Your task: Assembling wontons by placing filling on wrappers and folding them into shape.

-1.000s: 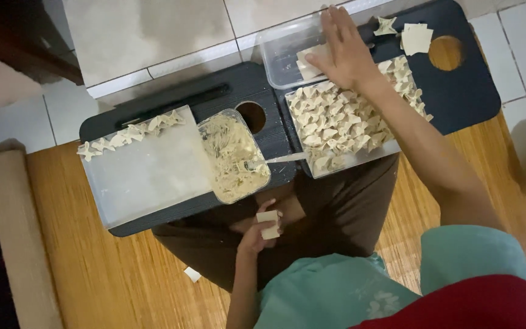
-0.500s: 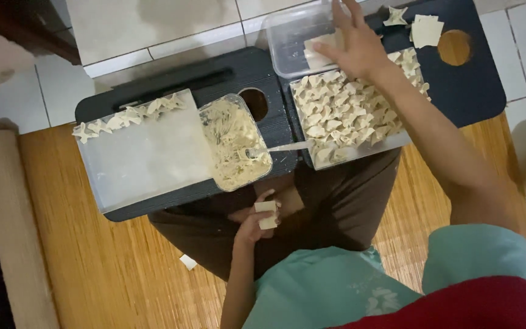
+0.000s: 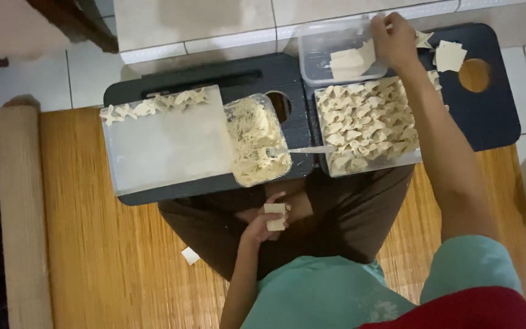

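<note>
Right hand (image 3: 394,39) is reaching out to the far clear container (image 3: 342,58), fingers curled down over the pale stack of square dumpling wrappers (image 3: 351,60) lying flat inside, just left of the palm; whether it is pinching one cannot be told. Left hand (image 3: 269,222) is resting low over the lap, fingers closing narrowly on one small wrapper (image 3: 275,215), its flat face upward. The tub of filling (image 3: 257,143) is sitting between both trays, spoon handle (image 3: 308,149) pointing right.

Her right hand (image 3: 394,39) reaches into the clear tub (image 3: 318,52) of wrappers (image 3: 349,61); her left hand (image 3: 263,222) holds a folded dumpling (image 3: 275,216).
</note>
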